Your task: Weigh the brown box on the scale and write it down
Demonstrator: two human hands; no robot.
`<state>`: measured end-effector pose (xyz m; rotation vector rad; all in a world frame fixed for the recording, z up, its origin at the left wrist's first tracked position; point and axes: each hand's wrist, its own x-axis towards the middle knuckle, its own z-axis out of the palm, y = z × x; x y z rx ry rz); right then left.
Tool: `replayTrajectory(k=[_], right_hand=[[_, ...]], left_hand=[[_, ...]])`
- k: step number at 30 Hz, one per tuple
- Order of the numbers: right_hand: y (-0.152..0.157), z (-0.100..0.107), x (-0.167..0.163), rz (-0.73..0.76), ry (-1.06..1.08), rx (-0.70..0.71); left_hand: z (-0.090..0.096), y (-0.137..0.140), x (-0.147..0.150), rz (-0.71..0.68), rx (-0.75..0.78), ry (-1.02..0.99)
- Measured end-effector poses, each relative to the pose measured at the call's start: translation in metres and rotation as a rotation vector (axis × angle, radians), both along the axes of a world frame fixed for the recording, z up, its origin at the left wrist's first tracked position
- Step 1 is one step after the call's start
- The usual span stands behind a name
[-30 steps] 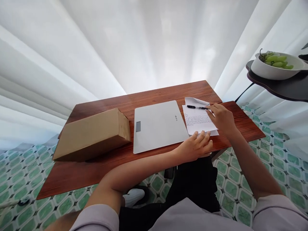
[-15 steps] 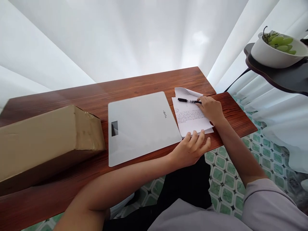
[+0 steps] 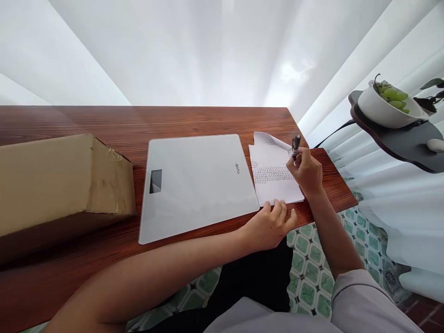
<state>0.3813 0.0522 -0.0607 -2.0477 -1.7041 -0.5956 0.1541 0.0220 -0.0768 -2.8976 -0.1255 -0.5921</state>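
Between the fingers of my right hand [image 3: 307,172] is a black pen [image 3: 295,147], raised upright over the right part of the paper. The white paper sheets [image 3: 272,159] bear rows of small dark writing, and the top sheet's far edge curls up. My left hand [image 3: 269,226] lies at the near edge of the sheets, fingers spread, with nothing in it. To the left of the paper rests a flat white bathroom scale [image 3: 197,185] with a small dark display; its right edge runs close beside the sheets.
A brown cardboard box [image 3: 65,180] takes up the left of the wooden table [image 3: 194,118]. Off the right end, a dark stand [image 3: 391,143] holds a white bowl [image 3: 381,111] of green grapes [image 3: 393,95]. White curtains [image 3: 194,51] hang behind.
My right hand has lifted the pen off the paper and turned it from lying flat to upright. My left hand stays by the near edge. The camera view has shifted slightly.
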Motion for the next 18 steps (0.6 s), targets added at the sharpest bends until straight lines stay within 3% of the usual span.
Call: replayTrajectory(k=[3, 6, 10, 13, 18], right_hand=[[-0.006, -0.002, -0.006, 0.040, 0.070, 0.077], [-0.014, -0.003, -0.017, 0.145, 0.362, 0.110], [-0.021, -0.002, -0.034, 0.341, 0.734, -0.109], [-0.022, 0.000, -0.043, 0.406, 0.955, -0.270], [-0.019, -0.003, -0.048, 0.332, 0.916, -0.254]], left_hand=[[0.000, 0.000, 0.000, 0.005, 0.002, 0.010], [0.002, 0.000, 0.000, 0.001, -0.013, 0.048], [0.004, 0.001, 0.001, -0.010, -0.038, 0.058], [0.005, 0.001, 0.002, -0.014, -0.068, 0.066], [0.006, 0.003, 0.002, -0.025, -0.082, 0.078]])
